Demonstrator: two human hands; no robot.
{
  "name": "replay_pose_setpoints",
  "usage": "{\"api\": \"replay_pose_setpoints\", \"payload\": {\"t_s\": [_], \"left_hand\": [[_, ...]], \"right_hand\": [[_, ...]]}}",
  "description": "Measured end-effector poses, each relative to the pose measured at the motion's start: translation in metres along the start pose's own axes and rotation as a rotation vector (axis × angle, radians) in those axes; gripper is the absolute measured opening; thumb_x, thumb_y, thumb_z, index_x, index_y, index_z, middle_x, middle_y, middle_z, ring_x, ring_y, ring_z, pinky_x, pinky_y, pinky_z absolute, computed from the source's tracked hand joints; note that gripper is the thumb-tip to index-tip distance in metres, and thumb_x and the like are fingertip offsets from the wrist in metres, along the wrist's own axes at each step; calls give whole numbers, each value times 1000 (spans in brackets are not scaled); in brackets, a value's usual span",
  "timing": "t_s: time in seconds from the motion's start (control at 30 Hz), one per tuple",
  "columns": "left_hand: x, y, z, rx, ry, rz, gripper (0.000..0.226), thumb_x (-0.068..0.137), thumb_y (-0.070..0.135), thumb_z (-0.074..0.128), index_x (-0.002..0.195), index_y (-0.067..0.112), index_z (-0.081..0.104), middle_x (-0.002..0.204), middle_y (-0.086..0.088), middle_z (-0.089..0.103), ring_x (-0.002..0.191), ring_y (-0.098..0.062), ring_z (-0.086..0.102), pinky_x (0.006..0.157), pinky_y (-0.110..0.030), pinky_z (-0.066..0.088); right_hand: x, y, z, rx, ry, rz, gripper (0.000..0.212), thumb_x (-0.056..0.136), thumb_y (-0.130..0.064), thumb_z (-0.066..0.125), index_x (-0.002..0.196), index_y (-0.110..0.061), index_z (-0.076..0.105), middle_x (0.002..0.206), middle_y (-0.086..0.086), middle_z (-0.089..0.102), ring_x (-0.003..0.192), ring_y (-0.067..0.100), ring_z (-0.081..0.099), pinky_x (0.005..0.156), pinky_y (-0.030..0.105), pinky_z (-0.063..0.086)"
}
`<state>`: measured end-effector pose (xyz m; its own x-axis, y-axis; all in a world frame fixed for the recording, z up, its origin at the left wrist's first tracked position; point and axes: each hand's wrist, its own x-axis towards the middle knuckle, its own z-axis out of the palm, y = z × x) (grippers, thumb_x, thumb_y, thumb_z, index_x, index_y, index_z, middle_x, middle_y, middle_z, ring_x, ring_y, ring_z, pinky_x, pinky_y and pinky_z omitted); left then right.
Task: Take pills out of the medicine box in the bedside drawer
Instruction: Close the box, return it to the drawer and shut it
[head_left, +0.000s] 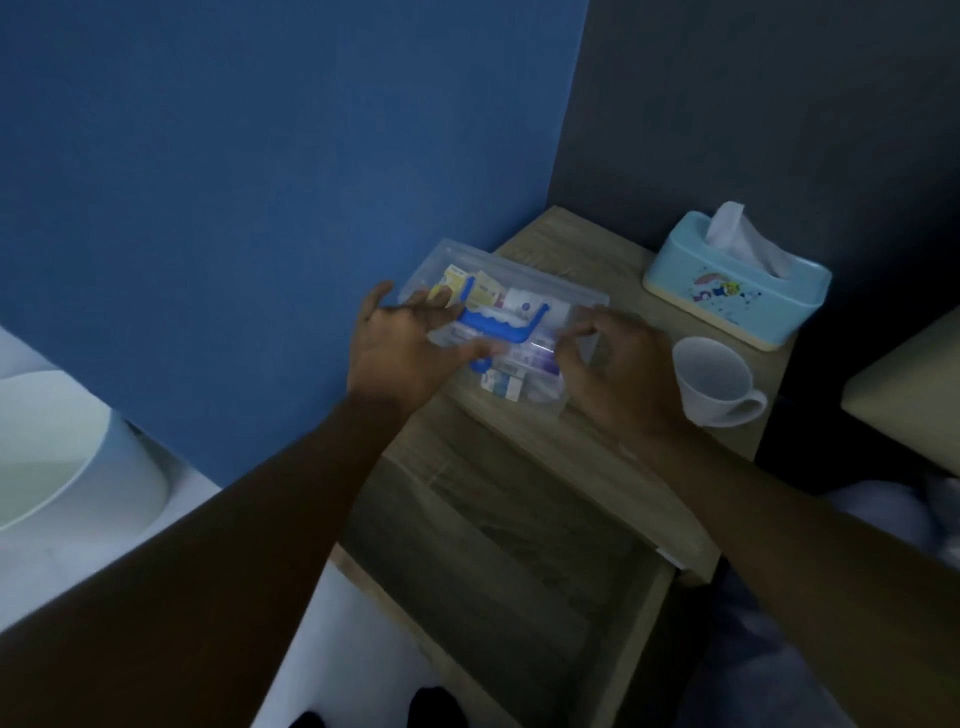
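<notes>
A clear plastic medicine box (530, 291) with a blue handle (511, 325) sits on top of the wooden bedside table (587, 447), close to the blue wall. Several small medicine packets show through its lid. My left hand (400, 353) rests on the box's left end, fingers spread over the lid and thumb by the blue latch. My right hand (613, 369) curls its fingers on the box's right end. Below the tabletop the drawer (498, 587) stands pulled out, and its dark inside looks bare.
A white mug (714, 382) stands just right of my right hand. Behind it is a light blue tissue box (737, 291). A bed edge (904, 405) lies at the right, and a white rounded object (67, 457) at the left.
</notes>
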<state>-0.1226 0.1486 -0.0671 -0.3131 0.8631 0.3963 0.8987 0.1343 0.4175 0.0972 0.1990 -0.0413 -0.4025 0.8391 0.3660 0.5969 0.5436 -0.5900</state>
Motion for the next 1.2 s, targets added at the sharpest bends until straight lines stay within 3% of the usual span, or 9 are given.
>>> {"api": "replay_pose_setpoints", "payload": {"t_s": [0.13, 0.3, 0.4, 0.47, 0.57, 0.7, 0.83, 1.0, 1.2], "left_hand": [[26, 3, -16, -266, 111, -164, 57, 88, 64, 50, 107, 16, 76, 111, -6, 75, 107, -21, 68, 98, -26, 49], [42, -7, -10, -235, -199, -537, 62, 89, 54, 56, 133, 10, 54, 135, -16, 57, 125, -32, 54, 103, -33, 43], [42, -12, -13, -307, -219, -632, 57, 87, 54, 60, 113, 3, 68, 117, -16, 69, 111, -31, 64, 84, -30, 50], [35, -14, -20, -411, -203, -672, 49, 85, 48, 65, 100, 2, 73, 103, -15, 73, 98, -29, 69, 73, -28, 50], [18, -10, -36, -473, -215, -683, 44, 85, 45, 67, 94, 3, 75, 99, -15, 74, 95, -27, 69, 85, -35, 57], [-9, 1, -66, -407, -166, -682, 47, 85, 49, 64, 87, 4, 74, 94, -12, 74, 94, -27, 68, 82, -33, 53], [-42, 9, -92, -357, -175, -686, 45, 79, 54, 68, 86, 9, 74, 88, -6, 73, 88, -26, 68, 69, -28, 48], [-73, 14, -106, -315, -229, -674, 47, 79, 55, 67, 91, 10, 73, 95, -9, 73, 91, -28, 68, 85, -38, 57], [-104, 7, -87, -317, -375, -674, 47, 83, 52, 65, 104, 10, 67, 93, -8, 68, 82, -20, 64, 66, -30, 48]], "right_hand": [[26, -7, 7, 12, 119, 274, 39, 93, -39, 59, 122, -12, 59, 113, 5, 66, 98, 17, 65, 66, 15, 45], [48, -1, 14, 175, 36, 722, 69, 94, -46, 59, 150, -14, 33, 147, 11, 50, 128, 29, 54, 72, 20, 37], [52, -1, 15, 231, 39, 838, 69, 91, -43, 64, 148, -12, 40, 147, 10, 51, 126, 27, 56, 75, 20, 37], [45, -7, 12, 309, 78, 854, 67, 88, -38, 69, 145, -11, 46, 143, 8, 56, 120, 24, 61, 73, 18, 40], [25, -17, 4, 368, 130, 838, 56, 86, -34, 73, 134, -11, 57, 130, 8, 65, 93, 19, 69, 71, 19, 49], [-11, -35, -10, 465, 116, 852, 50, 85, -36, 73, 129, -18, 59, 116, 4, 69, 95, 20, 71, 79, 37, 61], [-59, -60, -22, 693, 184, 868, 46, 83, -31, 77, 126, -23, 62, 109, -2, 72, 87, 11, 73, 68, 31, 64], [-118, -78, -20, 671, 290, 853, 28, 83, -37, 75, 110, -30, 69, 86, -10, 74, 68, -5, 71, 54, 21, 59], [-166, -76, -1, 636, 302, 845, 22, 86, -34, 71, 106, -25, 71, 103, -4, 75, 93, 8, 72, 81, 40, 62]]}}
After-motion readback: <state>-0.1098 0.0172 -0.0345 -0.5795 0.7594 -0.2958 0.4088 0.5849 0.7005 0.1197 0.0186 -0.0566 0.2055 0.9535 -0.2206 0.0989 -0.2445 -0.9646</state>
